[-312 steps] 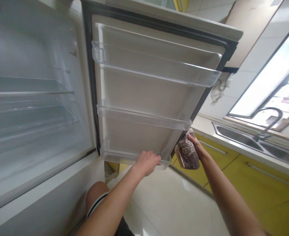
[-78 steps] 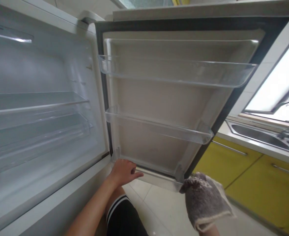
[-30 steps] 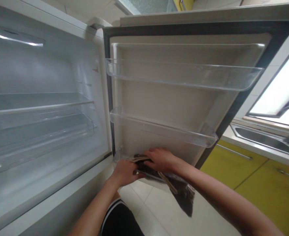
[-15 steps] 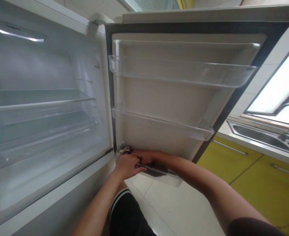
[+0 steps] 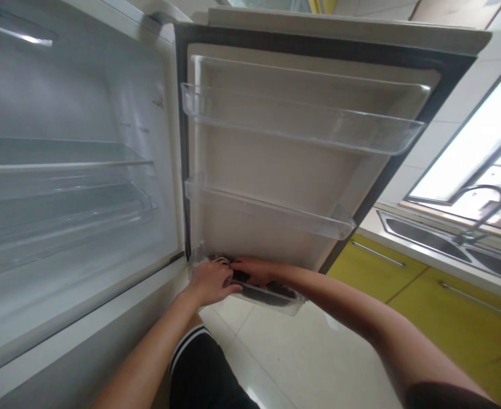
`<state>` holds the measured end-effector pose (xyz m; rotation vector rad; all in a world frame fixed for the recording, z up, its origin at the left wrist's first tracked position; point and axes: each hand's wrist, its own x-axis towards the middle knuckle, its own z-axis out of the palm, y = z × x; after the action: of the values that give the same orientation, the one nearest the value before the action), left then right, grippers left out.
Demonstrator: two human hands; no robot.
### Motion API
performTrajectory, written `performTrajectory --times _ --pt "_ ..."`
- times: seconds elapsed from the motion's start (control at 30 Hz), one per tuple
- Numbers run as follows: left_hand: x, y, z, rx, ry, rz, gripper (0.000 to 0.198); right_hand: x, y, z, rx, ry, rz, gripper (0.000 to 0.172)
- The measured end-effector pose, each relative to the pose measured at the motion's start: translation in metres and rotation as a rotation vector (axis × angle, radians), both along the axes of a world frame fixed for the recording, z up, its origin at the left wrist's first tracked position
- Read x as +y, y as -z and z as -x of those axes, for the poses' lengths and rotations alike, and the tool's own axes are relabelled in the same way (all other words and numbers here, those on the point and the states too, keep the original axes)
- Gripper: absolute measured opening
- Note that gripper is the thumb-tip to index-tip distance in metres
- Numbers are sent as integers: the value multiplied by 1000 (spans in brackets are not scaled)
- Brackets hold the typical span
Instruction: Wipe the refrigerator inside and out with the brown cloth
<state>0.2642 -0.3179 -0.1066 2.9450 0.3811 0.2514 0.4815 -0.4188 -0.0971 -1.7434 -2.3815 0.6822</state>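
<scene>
Both hands reach into the clear bottom bin (image 5: 295, 307) of the open fridge door. My left hand (image 5: 211, 282) lies at the bin's hinge end, fingers bent over the front edge and thumb pointing right. Close beside it, my right hand (image 5: 257, 270) comes in from the right with fingers curled down into the bin. Between and under the hands is a dark item with pale stripes (image 5: 220, 259), its kind unclear. Another dark shape (image 5: 267, 295) shows through the bin's front wall. The fingertips are partly hidden, so what they grip cannot be made out.
Two clear door shelves, an upper one (image 5: 301, 126) and a middle one (image 5: 267, 211), sit above the hands. The fridge interior (image 5: 75, 227) with its glass shelf (image 5: 63, 156) stands at left. Yellow cabinets (image 5: 404, 301) and a sink (image 5: 425, 236) are at right, tiled floor (image 5: 301, 358) below.
The view has shifted, so the fridge and door sit further left. Both hands stay in the bottom bin; the right hand's fingers now show more, slightly apart from the left hand.
</scene>
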Motion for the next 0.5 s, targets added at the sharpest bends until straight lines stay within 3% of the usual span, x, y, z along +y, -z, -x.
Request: performTrajectory --times 0.1,0.17,0.3,0.43,0.5 --pt "4 -1 0 23 10 -20 53 40 14 21 28 -79 -40 56" --pt "7 0 -1 27 26 -34 54 43 17 23 25 -65 -41 50" --pt "8 4 -4 26 70 -38 50 -4 4 4 -23 28 30 53" --pt "10 5 1 1 105 -35 43 -60 -30 -14 -221 75 276 59" --pt "11 7 8 -19 76 -47 42 -70 -48 -8 -373 44 251 50"
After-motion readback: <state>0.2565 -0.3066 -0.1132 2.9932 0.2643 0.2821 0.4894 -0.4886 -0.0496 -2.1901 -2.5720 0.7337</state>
